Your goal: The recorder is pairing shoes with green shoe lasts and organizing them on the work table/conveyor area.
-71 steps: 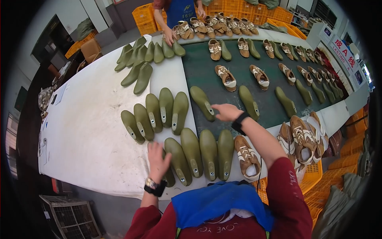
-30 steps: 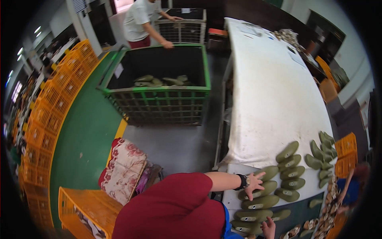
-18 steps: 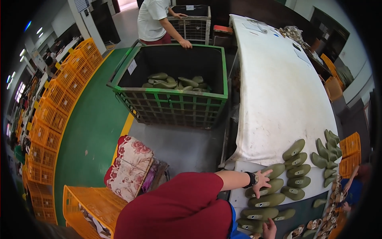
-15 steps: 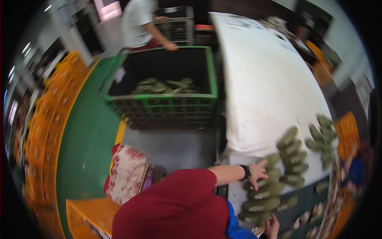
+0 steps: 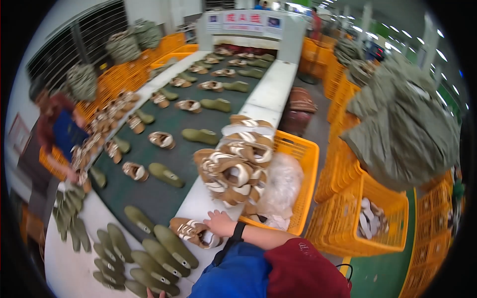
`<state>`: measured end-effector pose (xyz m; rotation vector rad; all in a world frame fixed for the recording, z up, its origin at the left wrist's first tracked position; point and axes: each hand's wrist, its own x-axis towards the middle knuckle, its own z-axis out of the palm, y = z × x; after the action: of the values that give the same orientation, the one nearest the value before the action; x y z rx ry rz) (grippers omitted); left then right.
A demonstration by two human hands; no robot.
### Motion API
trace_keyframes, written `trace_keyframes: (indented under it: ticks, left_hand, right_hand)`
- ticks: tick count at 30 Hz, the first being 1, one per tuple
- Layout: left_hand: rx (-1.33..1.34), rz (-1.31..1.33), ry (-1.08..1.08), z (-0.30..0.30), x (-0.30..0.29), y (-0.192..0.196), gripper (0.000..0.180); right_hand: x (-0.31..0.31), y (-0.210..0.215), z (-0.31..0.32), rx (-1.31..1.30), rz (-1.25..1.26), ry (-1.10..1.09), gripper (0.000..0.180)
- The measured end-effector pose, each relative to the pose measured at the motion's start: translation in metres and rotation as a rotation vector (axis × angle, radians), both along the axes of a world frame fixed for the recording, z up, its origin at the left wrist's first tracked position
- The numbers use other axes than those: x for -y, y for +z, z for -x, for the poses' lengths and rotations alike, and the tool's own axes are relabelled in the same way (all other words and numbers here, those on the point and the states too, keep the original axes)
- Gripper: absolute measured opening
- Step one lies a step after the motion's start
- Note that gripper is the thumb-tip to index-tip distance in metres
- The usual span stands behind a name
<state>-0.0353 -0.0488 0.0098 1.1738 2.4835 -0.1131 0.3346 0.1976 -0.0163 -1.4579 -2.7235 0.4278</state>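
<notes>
Compared with half a second ago, view swung from the green-framed cart and long white table to the dark green belt [image 5: 174, 121] in mid-frame. At left edge, a co-worker [image 5: 67, 121] in a blue apron, before then a small figure at the right edge. At lower left, green lasts [image 5: 114, 241] clustered in rows, now seen from another angle. At bottom edge, left hand [image 5: 156, 294], reduced to fingertips beside the nearest lasts, earlier spread over them in full sight; spread or pinch impossible to tell. At lower centre, right hand [image 5: 219, 223], earlier near the lasts, now at a brown-and-white shoe [image 5: 189, 229]; fingers by its collar, clamping impossible to tell.

At lower left, bare white tabletop [image 5: 64, 263] outside the lasts. On the belt, open strips between spaced shoes and lasts. Right of it, a narrow white ledge [image 5: 273, 82], blocked at centre by a shoe pile [image 5: 233, 171] overhanging an orange crate [image 5: 313, 169]. Farther right, a slim floor gap before more orange crates [image 5: 382, 243]; at lower right, green floor [image 5: 377, 278] between crates.
</notes>
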Motion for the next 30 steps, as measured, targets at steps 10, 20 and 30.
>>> trace_keyframes:
  ticks: [10, 20, 30]
  left_hand:
    - [0.279, -0.538, -0.944, -0.124, -0.171, 0.095, 0.064]
    - [0.468, -0.362, -1.033, -0.162, -0.172, 0.059, 0.055]
    - [0.335, -0.802, -0.666, -0.163, -0.176, 0.068, 0.057]
  right_hand:
    - [0.018, -0.018, 0.000, -0.352, 0.129, -0.198, 0.030]
    - [-0.001, -0.031, 0.020, -0.298, 0.079, -0.093, 0.022]
    - [0.032, 0.049, 0.026, -0.599, -0.018, -0.154, 0.022]
